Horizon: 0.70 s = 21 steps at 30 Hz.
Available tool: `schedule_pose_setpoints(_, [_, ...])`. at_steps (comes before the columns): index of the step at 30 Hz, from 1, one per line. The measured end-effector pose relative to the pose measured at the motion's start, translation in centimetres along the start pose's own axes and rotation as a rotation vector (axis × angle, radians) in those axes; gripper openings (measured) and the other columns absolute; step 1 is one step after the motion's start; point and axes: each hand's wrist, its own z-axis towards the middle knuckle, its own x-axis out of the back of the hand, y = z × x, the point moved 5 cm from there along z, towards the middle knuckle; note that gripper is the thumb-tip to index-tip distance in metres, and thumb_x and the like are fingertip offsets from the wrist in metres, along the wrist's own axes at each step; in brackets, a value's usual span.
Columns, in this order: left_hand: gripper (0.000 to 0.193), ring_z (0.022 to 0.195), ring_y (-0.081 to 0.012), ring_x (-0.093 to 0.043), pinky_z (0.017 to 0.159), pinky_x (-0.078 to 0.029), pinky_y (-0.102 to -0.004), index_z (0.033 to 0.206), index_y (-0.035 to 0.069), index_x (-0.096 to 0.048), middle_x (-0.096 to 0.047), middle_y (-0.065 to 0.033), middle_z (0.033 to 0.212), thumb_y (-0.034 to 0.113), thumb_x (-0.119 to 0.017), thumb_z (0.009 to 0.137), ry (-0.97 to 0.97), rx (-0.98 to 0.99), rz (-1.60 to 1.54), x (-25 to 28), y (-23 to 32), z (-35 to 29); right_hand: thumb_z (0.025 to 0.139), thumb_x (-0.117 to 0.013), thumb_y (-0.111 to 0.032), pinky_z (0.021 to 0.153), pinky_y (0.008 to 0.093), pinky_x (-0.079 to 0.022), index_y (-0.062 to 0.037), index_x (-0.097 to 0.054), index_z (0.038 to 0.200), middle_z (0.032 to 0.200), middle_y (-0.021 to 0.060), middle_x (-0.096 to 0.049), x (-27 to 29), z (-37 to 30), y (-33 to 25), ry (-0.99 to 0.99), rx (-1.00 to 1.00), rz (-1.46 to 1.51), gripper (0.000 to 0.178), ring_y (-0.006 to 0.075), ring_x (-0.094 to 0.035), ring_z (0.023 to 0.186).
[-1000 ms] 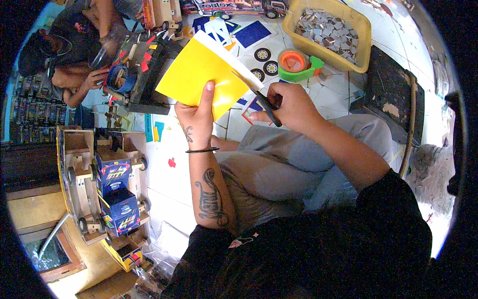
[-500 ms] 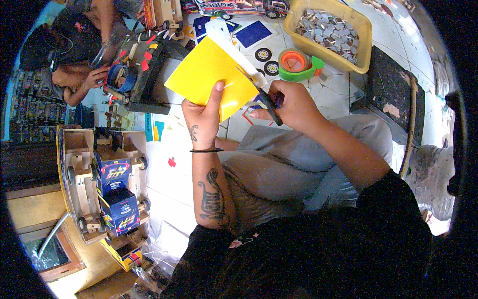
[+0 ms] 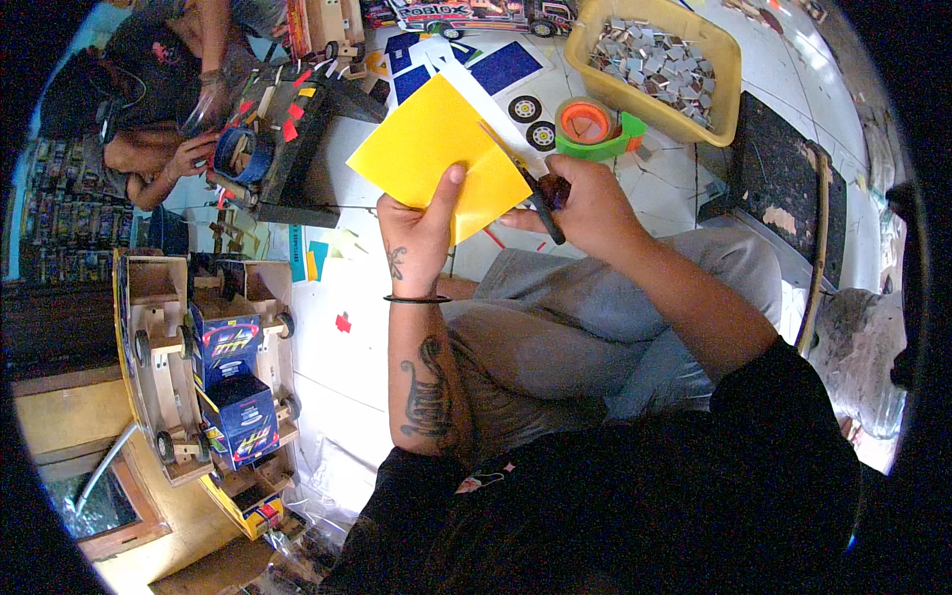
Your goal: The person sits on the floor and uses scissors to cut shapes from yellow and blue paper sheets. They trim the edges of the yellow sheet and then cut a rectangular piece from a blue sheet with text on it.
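My left hand (image 3: 421, 218) pinches the lower part of a yellow sheet (image 3: 421, 139), its thumb lying across the front. A white margin (image 3: 483, 99) runs along the sheet's upper right side. Scissors (image 3: 537, 205) with dark handles are gripped in my right hand (image 3: 590, 203). Their blades lie at the right side of the sheet, along the border of yellow and white. How far the blades are apart cannot be made out.
Beyond the hands are a tape dispenser (image 3: 602, 129), two printed wheel discs (image 3: 533, 121), dark blue sheets (image 3: 506, 74) and a yellow bin (image 3: 729, 84) of small pieces. Wooden toy trucks (image 3: 159, 367) stand at left. A co-worker's hand (image 3: 188, 156) rests by a blue tape roll (image 3: 243, 156).
The yellow sheet and my left hand have shifted slightly right. My right hand has turned a little with the scissors, which remain at the sheet's right side.
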Motion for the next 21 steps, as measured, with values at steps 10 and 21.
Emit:
schedule_pose_setpoints(10, [0.018, 0.072, -0.0113, -0.061, 0.064, -0.048, -0.0231, 0.09, -0.004, -0.062, -0.065, -0.0084, 0.083, 0.011, -0.064, 0.079, 0.005, 0.003, -0.05, -0.19, 0.02, 0.03, 0.054, -0.083, -0.036, 0.043, 0.0246, -0.034, -0.0053, -0.046, 0.056, 0.05, 0.0017, -0.046, 0.11, 0.03, 0.35, -0.027, -0.078, 0.015, 0.048, 0.0093, -0.043, 0.046])
schedule_pose_setpoints(21, [0.018, 0.074, -0.0106, -0.061, 0.066, -0.047, -0.0225, 0.09, -0.004, -0.062, -0.065, -0.0081, 0.085, 0.01, -0.064, 0.08, -0.08, 0.06, -0.058, -0.94, -0.22, -0.35, 0.05, -0.081, -0.031, 0.055, 0.0375, -0.042, -0.0017, -0.053, 0.068, 0.061, 0.0142, -0.056, 0.39, 0.18, 0.64, -0.01, -0.096, 0.023, 0.044, 0.0302, -0.057, 0.06])
